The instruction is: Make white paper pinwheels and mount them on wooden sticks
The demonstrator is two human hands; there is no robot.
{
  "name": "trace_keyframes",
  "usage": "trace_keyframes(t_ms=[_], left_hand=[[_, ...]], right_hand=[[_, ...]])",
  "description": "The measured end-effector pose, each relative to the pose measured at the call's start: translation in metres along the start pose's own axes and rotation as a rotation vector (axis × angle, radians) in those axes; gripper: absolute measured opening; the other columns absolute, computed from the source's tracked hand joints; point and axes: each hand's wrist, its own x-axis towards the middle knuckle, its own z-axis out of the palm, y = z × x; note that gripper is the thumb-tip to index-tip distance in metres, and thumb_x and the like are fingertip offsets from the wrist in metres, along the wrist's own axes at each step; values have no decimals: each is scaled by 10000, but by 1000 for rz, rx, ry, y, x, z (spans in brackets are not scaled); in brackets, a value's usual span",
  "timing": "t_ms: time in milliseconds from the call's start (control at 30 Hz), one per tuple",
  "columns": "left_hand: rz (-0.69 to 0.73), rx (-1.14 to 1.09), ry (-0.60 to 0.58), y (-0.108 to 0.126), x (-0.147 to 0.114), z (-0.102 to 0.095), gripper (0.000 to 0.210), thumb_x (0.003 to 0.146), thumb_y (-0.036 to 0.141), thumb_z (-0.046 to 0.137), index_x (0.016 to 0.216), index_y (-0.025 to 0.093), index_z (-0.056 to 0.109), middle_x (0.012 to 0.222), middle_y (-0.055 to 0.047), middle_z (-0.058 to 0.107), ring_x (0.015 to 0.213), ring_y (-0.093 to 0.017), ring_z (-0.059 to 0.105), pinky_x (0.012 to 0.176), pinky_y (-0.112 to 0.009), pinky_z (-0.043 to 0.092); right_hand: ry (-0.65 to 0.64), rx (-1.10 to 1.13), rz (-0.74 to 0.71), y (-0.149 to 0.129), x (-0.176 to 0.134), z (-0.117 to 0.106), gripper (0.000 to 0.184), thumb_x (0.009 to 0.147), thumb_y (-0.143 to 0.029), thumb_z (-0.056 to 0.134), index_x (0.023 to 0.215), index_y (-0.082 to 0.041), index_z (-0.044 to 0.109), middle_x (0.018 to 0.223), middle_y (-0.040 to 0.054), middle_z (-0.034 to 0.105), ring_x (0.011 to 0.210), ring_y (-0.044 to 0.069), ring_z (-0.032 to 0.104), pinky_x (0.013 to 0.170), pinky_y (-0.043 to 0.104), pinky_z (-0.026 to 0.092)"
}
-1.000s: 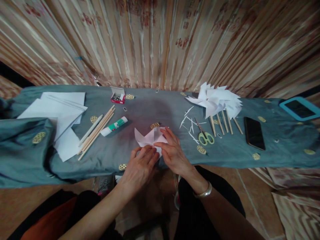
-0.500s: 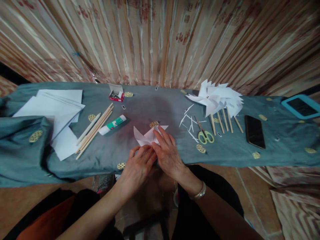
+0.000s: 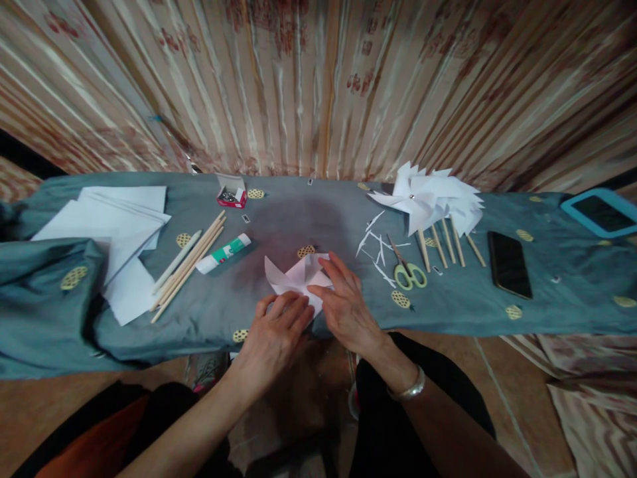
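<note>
A white paper pinwheel [image 3: 296,275] lies near the front edge of the cloth-covered table, its blades folded and curled. My left hand [image 3: 279,328] is closed on its near left side, fingertips pressed on the paper close to the middle. On the right side, my right hand [image 3: 348,305] grips a blade, the thumb near the centre and the fingers along the outer edge. The underside of the pinwheel and some fingertips are hidden. Left of it lies a glue stick [image 3: 225,253] with a green and white label.
Wooden sticks [image 3: 189,269], a white pencil [image 3: 176,262] and paper sheets [image 3: 124,206] lie left. Behind is a small box of pins [image 3: 231,192]. To the right are paper scraps [image 3: 381,251], scissors [image 3: 409,273], finished pinwheels [image 3: 432,196], a phone [image 3: 509,264] and a blue-framed tablet [image 3: 600,212].
My right hand has shifted slightly right, away from my left hand, uncovering more of the pinwheel's middle and near side. The left hand stays almost in place.
</note>
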Motion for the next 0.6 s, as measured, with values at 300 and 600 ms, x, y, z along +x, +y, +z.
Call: trace_keyframes(t_ms=[300, 600], left_hand=[[-3, -29, -36, 0, 2, -2, 290, 869, 174, 563, 1153, 166, 621, 1175, -103, 685, 1126, -284, 545, 930, -440, 381], [-7, -26, -45, -1, 1, -1, 299, 864, 164, 568, 1157, 164, 622, 1177, -111, 682, 1136, -286, 535, 932, -447, 384]], right_hand=[[-44, -50, -8, -7, 1, 2, 326, 887, -69, 407, 1046, -161, 677, 1477, 151, 414, 1442, 313, 218, 1063, 518, 349], [-61, -9, -74, -4, 0, -5, 438, 845, -22, 414, 1189, -186, 631, 1504, 133, 385, 1450, 306, 202, 1070, 528, 339]])
